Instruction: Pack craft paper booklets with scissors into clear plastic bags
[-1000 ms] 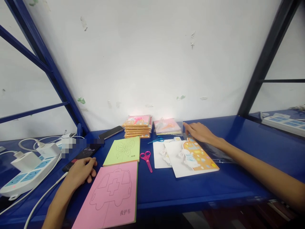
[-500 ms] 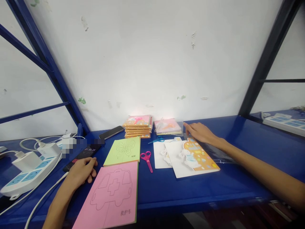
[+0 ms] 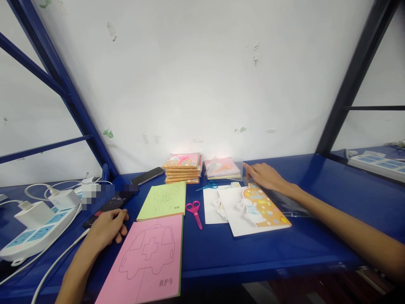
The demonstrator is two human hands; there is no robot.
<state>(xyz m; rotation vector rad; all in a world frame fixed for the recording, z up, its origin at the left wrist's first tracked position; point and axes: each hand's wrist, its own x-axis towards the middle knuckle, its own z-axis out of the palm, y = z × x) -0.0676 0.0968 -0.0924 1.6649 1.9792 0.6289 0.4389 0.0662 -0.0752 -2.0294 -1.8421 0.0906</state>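
My left hand [image 3: 107, 226] rests loosely on the blue table, fingers slightly curled around nothing, beside a lit phone [image 3: 115, 200]. Right of it lies a pink pad [image 3: 148, 261] with an ambulance outline, overlapping a yellow-green pad [image 3: 164, 198] with a butterfly. Pink scissors [image 3: 194, 213] and blue scissors [image 3: 207, 186] lie in the middle. My right hand [image 3: 265, 174] lies with fingers extended beside a plastic-wrapped pack [image 3: 221, 169], near clear plastic wrapping [image 3: 287, 207]. Closest below it is a white card with a bunny and orange pattern [image 3: 253, 211], overlapping another white card [image 3: 211, 211].
Several wrapped packs form a stack [image 3: 182, 169] against the wall. A dark phone [image 3: 147, 175] lies left of it. White power strips with cables [image 3: 41, 232] are at left; another strip [image 3: 378, 164] is at far right. Metal posts [image 3: 344, 84] frame the table [image 3: 228, 253].
Both hands and the objects stay in place. The view shifts very slightly, and the timer on the lit phone advances by one second.
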